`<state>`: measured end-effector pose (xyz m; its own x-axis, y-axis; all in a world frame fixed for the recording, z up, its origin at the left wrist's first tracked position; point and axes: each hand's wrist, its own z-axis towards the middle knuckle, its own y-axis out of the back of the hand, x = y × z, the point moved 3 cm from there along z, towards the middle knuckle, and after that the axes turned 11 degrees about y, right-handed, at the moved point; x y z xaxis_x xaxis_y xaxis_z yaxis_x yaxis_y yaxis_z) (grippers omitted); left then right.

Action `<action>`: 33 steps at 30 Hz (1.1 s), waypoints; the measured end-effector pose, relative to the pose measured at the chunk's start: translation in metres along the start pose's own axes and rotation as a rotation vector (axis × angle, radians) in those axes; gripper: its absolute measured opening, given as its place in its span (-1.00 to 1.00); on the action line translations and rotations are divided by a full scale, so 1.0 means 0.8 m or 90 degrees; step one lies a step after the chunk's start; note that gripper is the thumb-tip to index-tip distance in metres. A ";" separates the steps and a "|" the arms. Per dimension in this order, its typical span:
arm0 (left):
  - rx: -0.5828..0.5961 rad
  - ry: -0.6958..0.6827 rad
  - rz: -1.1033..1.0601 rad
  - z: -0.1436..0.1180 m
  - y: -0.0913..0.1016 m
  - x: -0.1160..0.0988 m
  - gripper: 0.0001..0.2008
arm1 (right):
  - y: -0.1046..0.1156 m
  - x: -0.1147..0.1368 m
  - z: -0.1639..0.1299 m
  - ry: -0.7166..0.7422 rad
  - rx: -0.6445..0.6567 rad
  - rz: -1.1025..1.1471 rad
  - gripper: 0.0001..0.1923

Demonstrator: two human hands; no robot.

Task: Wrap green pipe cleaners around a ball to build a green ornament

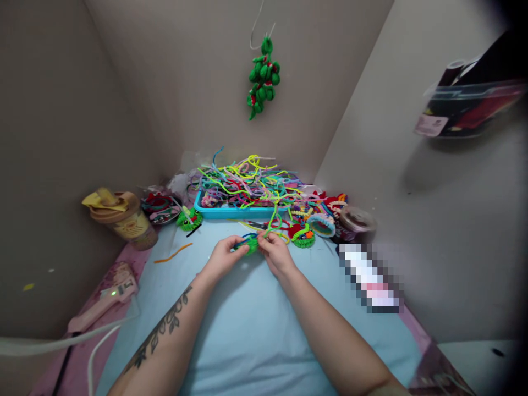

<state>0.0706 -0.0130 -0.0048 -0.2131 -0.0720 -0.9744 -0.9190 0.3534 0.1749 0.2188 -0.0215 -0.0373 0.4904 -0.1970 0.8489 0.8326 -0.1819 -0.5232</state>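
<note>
My left hand (228, 254) is closed on a small green fuzzy pipe-cleaner piece (249, 246) with a dark blue strand along its top. From the right, my right hand (275, 254) pinches at the same piece, its fingertips close to a light green pipe cleaner (274, 216) that rises toward the tray. Whether the right fingers hold that stem or the green piece's edge is hard to make out. Just beyond my hands lie scissors (259, 225), partly covered by stems. A red and green pipe-cleaner figure (302, 236) sits right of my right hand.
A blue tray (239, 213) heaped with colourful pipe cleaners stands at the back. Left are a cup (131, 223), a green figure (190, 219), an orange stem (173, 253) and a pink glue gun (108, 301). A jar (357, 223) and a blurred-out device (371, 280) lie right.
</note>
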 end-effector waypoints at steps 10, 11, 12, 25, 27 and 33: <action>-0.027 -0.010 0.004 0.005 0.003 0.006 -0.79 | -0.004 0.001 -0.005 -0.079 0.059 0.091 -0.70; -0.023 -0.013 -0.003 0.005 0.003 0.005 -0.79 | -0.004 0.001 -0.005 -0.080 0.059 0.094 -0.71; -0.017 -0.015 -0.014 0.004 0.003 0.003 -0.78 | -0.005 0.001 -0.005 -0.081 0.059 0.100 -0.72; 0.155 0.055 -0.128 -0.004 0.000 -0.006 -0.70 | -0.011 0.009 -0.011 -0.074 0.135 0.079 -0.67; 0.153 0.033 -0.092 -0.003 -0.003 -0.006 -0.69 | -0.013 0.007 -0.013 -0.035 0.148 0.033 -0.68; 0.083 -0.011 0.137 -0.005 -0.008 -0.006 -0.74 | -0.017 -0.001 -0.015 0.073 0.186 -0.101 -0.73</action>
<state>0.0763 -0.0186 -0.0008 -0.3928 0.0336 -0.9190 -0.8021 0.4762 0.3603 0.2040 -0.0304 -0.0319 0.3313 -0.2980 0.8953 0.9425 0.0610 -0.3285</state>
